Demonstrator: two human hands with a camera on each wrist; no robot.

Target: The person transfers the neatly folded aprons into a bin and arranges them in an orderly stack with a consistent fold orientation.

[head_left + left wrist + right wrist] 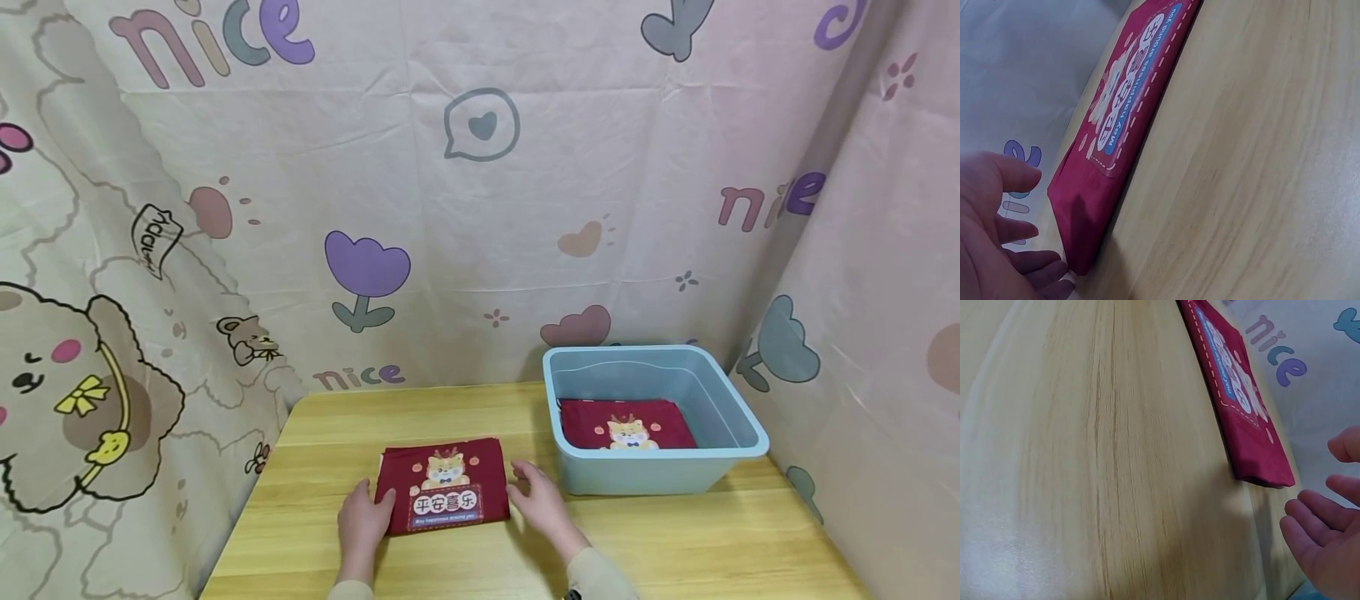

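Note:
A dark red folded cloth (401,479) with a printed cartoon dog, Chinese characters and a blue strip of English text lies flat on the wooden table. At its left edge is my left hand (363,518), fingers relaxed, with fingertips right at the cloth's corner in the left wrist view. My right hand (542,502) hovers by the right edge. In the right wrist view the loosely bent fingers (1313,519) stand a small gap away from the cloth (1254,440). Neither hand grips anything.
A light blue plastic bin (652,475) stands at the table's back right, with another dark red printed cloth (581,425) inside. Behind and beside the wooden table (337,417) hang cream curtains (450,208) with cartoon prints.

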